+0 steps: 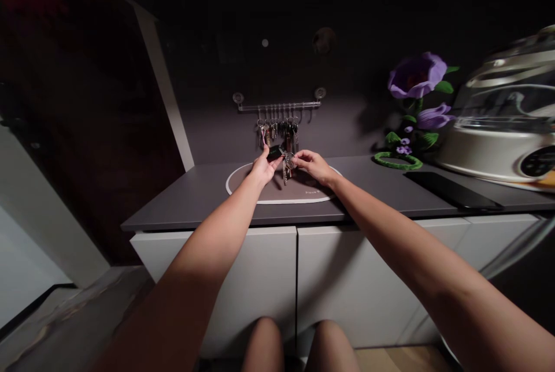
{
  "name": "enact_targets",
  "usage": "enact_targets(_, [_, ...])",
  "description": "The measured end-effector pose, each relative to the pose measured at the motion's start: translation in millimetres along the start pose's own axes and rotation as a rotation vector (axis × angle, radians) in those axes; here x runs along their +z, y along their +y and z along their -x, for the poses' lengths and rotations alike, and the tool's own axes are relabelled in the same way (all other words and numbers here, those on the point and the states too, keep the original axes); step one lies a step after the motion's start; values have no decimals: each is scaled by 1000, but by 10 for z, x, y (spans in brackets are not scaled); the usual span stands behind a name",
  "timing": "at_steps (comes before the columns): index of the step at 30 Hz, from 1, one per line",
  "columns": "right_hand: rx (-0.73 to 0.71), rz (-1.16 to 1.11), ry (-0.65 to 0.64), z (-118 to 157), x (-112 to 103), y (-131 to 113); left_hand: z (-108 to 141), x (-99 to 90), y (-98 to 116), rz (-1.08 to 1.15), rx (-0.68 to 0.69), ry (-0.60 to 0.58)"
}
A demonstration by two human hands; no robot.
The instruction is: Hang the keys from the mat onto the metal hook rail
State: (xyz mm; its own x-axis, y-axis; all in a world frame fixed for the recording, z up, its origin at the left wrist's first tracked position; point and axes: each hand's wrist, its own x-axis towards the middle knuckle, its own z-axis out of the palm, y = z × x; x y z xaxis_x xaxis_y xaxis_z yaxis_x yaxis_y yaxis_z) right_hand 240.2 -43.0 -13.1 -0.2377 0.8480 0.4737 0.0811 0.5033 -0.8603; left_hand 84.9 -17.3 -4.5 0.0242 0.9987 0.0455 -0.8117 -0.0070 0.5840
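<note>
Bare arms reach to a bunch of keys.
Left fingers pinch the black fob; right fingers pinch the ring.

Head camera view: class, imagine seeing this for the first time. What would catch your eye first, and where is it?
The eye goes first to the left hand and right hand, meeting at centre over an oval mat with a bunch of keys between them. Just above, more keys hang from a wall rail. At right on the counter stand a large purple flower and a white appliance with a clear domed lid.
</note>
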Motion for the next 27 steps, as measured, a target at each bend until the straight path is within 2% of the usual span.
enact_targets(9, [-177,154,247,-79,-74,-50,34,21,-56,-65,2,-123])
enact_targets(15, [-213,219,334,-156,-104,-14,54,2,-115,-185,-4,-214])
enact_targets(22, [-64,185,356,-228,-117,-82,44,-44,-189,-472,66,-202])
enact_targets(27, [-57,223,363,-323,-153,-145,37,-58,-251,-654,156,-265])
